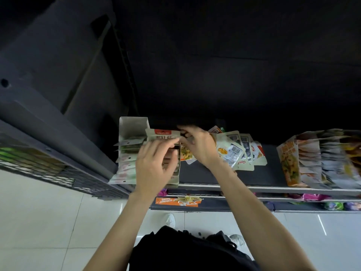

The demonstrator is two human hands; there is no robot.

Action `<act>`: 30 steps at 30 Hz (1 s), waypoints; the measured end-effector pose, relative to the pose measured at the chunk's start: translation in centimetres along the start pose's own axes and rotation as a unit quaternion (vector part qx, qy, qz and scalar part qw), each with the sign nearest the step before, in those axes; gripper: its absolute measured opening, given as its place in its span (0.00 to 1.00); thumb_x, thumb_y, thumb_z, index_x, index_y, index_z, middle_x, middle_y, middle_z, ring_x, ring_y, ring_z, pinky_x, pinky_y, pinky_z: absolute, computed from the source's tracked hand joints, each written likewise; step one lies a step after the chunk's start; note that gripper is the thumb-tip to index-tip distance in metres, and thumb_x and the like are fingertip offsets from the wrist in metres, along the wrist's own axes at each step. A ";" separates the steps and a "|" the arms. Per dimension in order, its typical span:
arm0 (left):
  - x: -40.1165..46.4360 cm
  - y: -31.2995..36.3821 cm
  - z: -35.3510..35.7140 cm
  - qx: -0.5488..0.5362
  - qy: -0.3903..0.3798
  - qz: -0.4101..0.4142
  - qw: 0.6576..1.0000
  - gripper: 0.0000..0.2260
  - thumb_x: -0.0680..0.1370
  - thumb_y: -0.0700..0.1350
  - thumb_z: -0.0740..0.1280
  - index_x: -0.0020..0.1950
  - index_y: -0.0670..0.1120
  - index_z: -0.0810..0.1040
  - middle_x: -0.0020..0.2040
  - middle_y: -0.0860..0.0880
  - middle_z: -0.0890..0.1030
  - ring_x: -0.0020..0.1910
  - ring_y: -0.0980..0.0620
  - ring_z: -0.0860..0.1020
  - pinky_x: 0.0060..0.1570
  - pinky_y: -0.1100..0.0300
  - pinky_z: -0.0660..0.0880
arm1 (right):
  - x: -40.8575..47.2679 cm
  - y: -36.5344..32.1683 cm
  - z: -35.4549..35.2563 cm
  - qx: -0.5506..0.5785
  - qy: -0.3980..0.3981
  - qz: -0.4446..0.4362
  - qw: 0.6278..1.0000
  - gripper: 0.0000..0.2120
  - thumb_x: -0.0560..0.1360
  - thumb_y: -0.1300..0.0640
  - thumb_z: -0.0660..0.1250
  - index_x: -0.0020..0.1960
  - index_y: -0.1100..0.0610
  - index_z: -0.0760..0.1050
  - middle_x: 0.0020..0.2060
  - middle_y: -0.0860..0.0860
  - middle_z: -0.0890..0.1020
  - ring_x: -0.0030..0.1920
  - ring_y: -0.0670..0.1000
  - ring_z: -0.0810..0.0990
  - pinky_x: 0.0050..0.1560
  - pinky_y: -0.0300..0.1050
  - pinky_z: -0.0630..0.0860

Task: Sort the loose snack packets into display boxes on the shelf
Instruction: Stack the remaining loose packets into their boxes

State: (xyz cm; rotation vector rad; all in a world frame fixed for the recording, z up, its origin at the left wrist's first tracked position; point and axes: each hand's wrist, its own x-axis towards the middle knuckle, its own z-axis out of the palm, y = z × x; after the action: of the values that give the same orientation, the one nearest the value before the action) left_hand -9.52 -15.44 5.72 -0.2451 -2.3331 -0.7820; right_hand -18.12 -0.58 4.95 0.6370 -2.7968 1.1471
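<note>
Setting: dark grey shelf (254,165) with a pale front edge, set in a dark unit; the space above it is in deep shadow. White glossy tiled floor (39,222) below. A dark mesh panel (39,169) juts in from the left.

Lower shelves: purple and green wrapped goods (312,197) on the tiers beneath; an orange label strip (178,200) on one front edge.

Left hand (154,169): reaching forward over the shelf, back of hand up, fingers curled over the near end of a pale display box (173,173), thumb to the right. Whether it grips anything inside cannot be told.

Right hand (197,145): reaching in beside the left, fingers bent, pinching the right edge of a snack packet (163,135).

Snack packet: pale cream with a red band at the top and dark characters, held upright at the far end of the display box, between the two hands.

Other boxes: an open white carton (132,128) at the left, holding pale packets; a long orange-printed box (291,163) at the right, filled with upright packets.

Loose packets (236,151): a fanned heap of cream packets, barcodes showing, on the shelf just right of the right hand.
</note>
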 end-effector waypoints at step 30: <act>2.0 8.8 15.3 -0.355 -0.297 -0.492 0.737 0.08 0.81 0.43 0.61 0.49 0.42 0.79 0.45 0.46 0.81 0.38 0.57 0.79 0.37 0.66 0.74 | -11.9 11.4 -7.2 -0.173 0.176 0.104 0.964 0.08 0.71 0.60 0.72 0.50 0.57 0.81 0.42 0.52 0.83 0.40 0.54 0.81 0.36 0.44 0.78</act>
State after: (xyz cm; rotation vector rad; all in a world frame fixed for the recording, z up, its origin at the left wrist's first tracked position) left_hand -15.93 0.64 1.91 0.5961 -2.5178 -2.4314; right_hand -12.48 15.85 0.29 0.0988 -2.6910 0.6787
